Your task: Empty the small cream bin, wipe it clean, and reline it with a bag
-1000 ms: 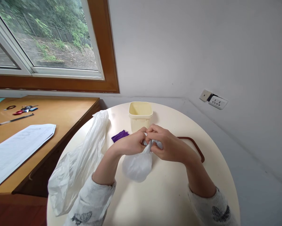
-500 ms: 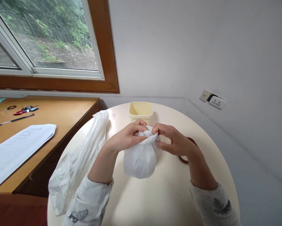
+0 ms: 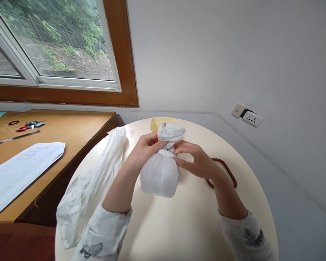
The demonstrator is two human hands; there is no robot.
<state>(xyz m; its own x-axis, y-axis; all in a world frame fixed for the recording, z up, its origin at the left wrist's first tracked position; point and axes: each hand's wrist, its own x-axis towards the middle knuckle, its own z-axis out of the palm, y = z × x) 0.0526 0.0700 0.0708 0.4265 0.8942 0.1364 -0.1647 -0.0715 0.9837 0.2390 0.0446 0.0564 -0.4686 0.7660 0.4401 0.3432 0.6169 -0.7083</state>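
Note:
A filled white plastic bag (image 3: 159, 175), cinched at its neck, hangs between my hands above the round table. My left hand (image 3: 148, 148) pinches the gathered neck from the left, thumb in front. On the other side my right hand (image 3: 191, 157) has its thumb and fingers closed at the twisted part just above the bulge. The bag's loose top flares out over my fingers. What the bag contains is hidden by the cloudy plastic. Behind it stands a pale yellow tub (image 3: 154, 124), mostly covered by the bag's top.
A long crumpled white plastic bag (image 3: 97, 181) lies along the left of the round table (image 3: 190, 224). A brown rounded frame (image 3: 231, 174) lies by my right wrist. The wooden desk (image 3: 78, 127) at left bears papers (image 3: 24, 170), a pen (image 3: 18, 136) and keys (image 3: 32, 125).
The bag's gathered top now stands up and spreads above my hands, where it was twisted down between my fingers. The bag has risen slightly, covering more of the tub.

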